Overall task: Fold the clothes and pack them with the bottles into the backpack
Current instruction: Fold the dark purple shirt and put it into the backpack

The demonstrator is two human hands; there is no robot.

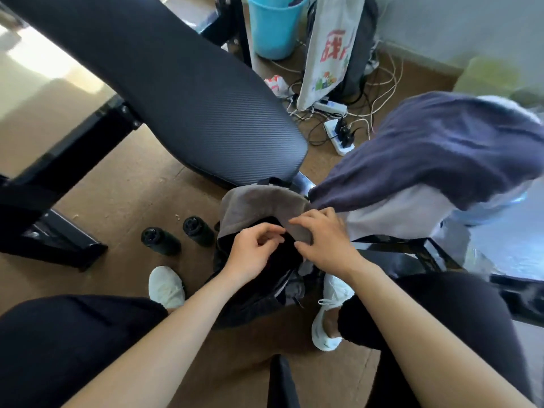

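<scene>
A dark backpack [250, 301] stands on the floor between my feet, its mouth open. A grey folded garment [259, 204] sits in the opening, partly sticking out. My left hand [253, 251] hovers over the mouth with fingers curled, seeming to pinch dark fabric at the bag's edge. My right hand [321, 240] presses on the grey garment's right side, fingers fairly straight. Two black bottles [160, 240] [197, 231] stand on the floor left of the bag. A navy garment [435, 148] and a white one [403, 213] lie draped at right.
A black office chair seat [182, 92] looms at upper left above the bag. Power strips and cables [341, 134] lie on the floor behind, beside a white tote bag [326, 54] and a blue bucket [275, 28]. My white shoes [166, 287] flank the backpack. A black table frame [412, 245] runs at right.
</scene>
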